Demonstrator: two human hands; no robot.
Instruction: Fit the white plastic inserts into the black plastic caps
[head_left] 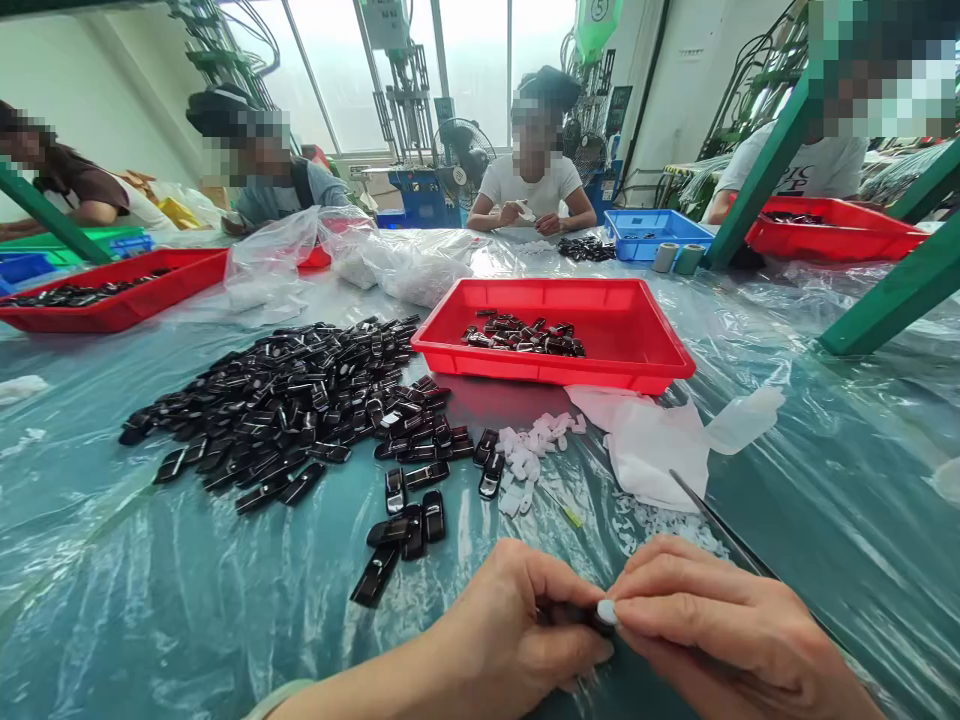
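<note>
At the bottom centre, my left hand [517, 625] is closed round a black plastic part [559, 612], mostly covered by the fingers. My right hand [720, 625] pinches a small white piece [607, 611] against the end of that part and also holds dark tweezers [724, 530] pointing up and left. Ahead of my hands lie small white pieces [525, 450] in a loose heap. A large pile of black parts [300, 400] spreads to the left, with several loose ones [412, 530] closer to me.
Beyond the pile, a red tray [555, 375] holds black parts. White tissue [652, 450], clear scraps [667, 525] and a thin yellow-green tool [571, 517] lie nearby. Green posts [900, 270] stand right. Several people sit around, with a blue basket [656, 225] and another red tray [112, 310].
</note>
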